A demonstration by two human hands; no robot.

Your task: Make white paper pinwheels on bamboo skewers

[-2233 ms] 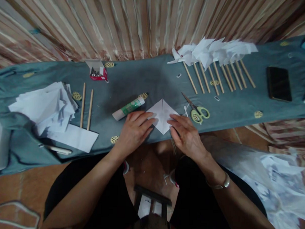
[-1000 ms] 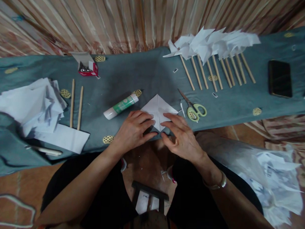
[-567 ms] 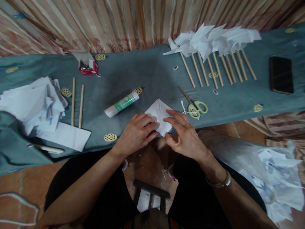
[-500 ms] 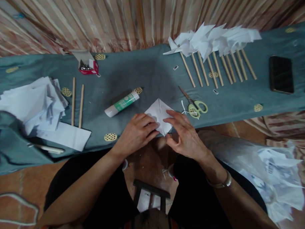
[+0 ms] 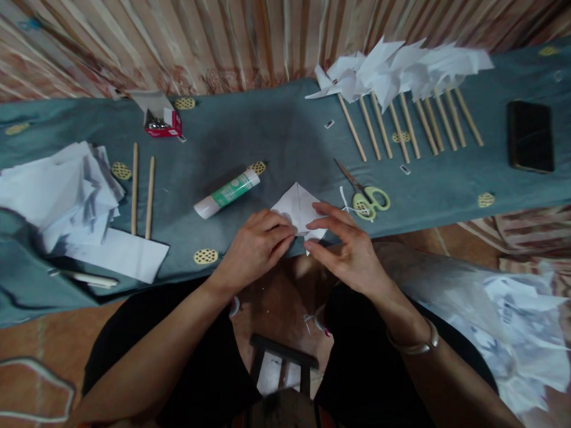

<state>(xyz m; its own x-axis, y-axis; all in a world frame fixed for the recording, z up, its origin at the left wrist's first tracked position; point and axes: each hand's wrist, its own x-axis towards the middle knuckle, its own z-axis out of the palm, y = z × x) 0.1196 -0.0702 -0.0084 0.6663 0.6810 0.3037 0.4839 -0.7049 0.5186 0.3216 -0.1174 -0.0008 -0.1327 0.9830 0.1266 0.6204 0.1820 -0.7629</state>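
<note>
A small white square of folded paper [image 5: 296, 205] lies at the table's front edge, one corner pointing away from me. My left hand [image 5: 259, 244] pinches its near left side between thumb and curled fingers. On the other side, my right hand [image 5: 347, 244] has its fingertips on top of the paper and its thumb below at the near edge, with the near corner bent between them. A green-and-white glue stick [image 5: 227, 194] lies beyond my left hand. Scissors with light green handles [image 5: 371, 203] rest past my right hand, beside a thin white paper strip [image 5: 344, 200].
Paper pinwheels on sticks [image 5: 388, 71] line the back right, near a black phone [image 5: 532, 136]. At left are a paper stack [image 5: 61, 187], two wooden sticks [image 5: 135, 190], a pen [image 5: 91, 279] and a red box of small metal pieces [image 5: 162, 125]. A plastic bag [image 5: 510, 334] sits on the floor.
The paper's near corner has bent up and inward. My right thumb has shifted slightly left and away from me, closer to its fingertips. My left hand has barely moved.
</note>
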